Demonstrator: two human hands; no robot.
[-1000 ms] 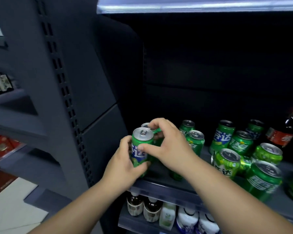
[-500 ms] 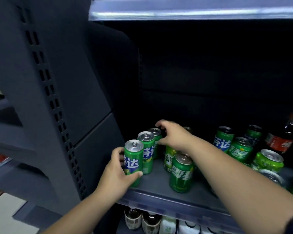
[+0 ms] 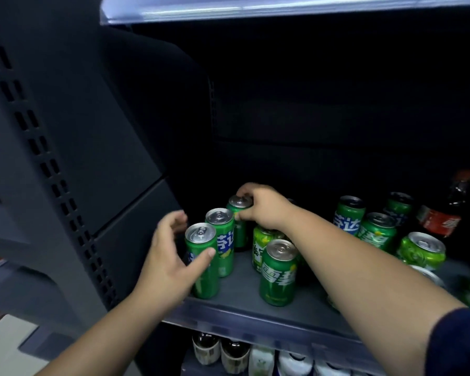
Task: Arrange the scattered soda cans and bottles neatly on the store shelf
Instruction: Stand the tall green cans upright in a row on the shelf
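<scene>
Three green soda cans stand in a line along the left end of the grey shelf (image 3: 242, 303): a front can (image 3: 201, 267), a middle can (image 3: 223, 240) and a rear can (image 3: 238, 229). My left hand (image 3: 168, 259) is beside the front can with its fingers spread. Only its thumb touches that can. My right hand (image 3: 265, 208) reaches over and grips the top of the rear can. To the right, another green can (image 3: 278, 275) stands in front of a second one (image 3: 259, 245) that my right wrist partly hides.
Several green cans (image 3: 377, 232) are scattered at the right; one (image 3: 422, 251) lies tilted. A dark cola bottle (image 3: 442, 213) stands at the far right. The cabinet's side wall (image 3: 125, 213) is close on the left. Bottles (image 3: 220, 351) fill the shelf below.
My left hand has loosened from the front can and its fingers have spread off to the left. My right hand stays on the rear can at the back of the line.
</scene>
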